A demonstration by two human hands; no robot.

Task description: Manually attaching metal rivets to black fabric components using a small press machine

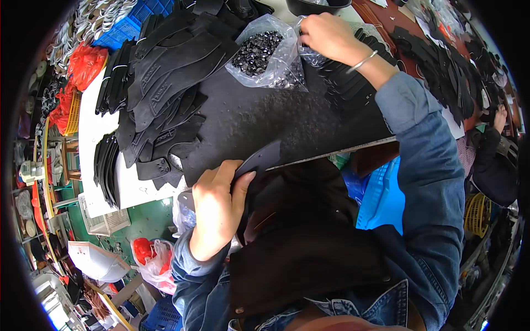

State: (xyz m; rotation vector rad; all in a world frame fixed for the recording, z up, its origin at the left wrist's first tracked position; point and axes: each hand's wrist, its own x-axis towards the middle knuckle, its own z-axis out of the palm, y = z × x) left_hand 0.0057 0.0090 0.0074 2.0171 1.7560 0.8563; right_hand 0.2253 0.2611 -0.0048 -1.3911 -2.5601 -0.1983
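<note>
Black, flat and curved, a strap-like piece sat in the grasp of the person's left hand, its thumb on the near side and its fingers folded behind. That piece slanted up and rightward from the hand, its far tip over the front edge of a dark work mat. The right hand reached to the far side of the mat, fingers bent down at the mouth of a small clear plastic bag; whether the fingertips pinched anything could not be told, since the hand hid them. A thin silvery bangle circled the right wrist. Just left of that bag stood a larger clear bag, open at the top and filled with small, shiny black pieces. Right of the hand, a row of dark strips lay overlapping on the mat. Along the left lay a heap of black cut pieces, many with slots, and beside it a fanned stack rested on the white tabletop. Below the mat's front edge showed a bright blue crate; at far right, a co-worker's hand was raised near a dark sleeve.
</note>
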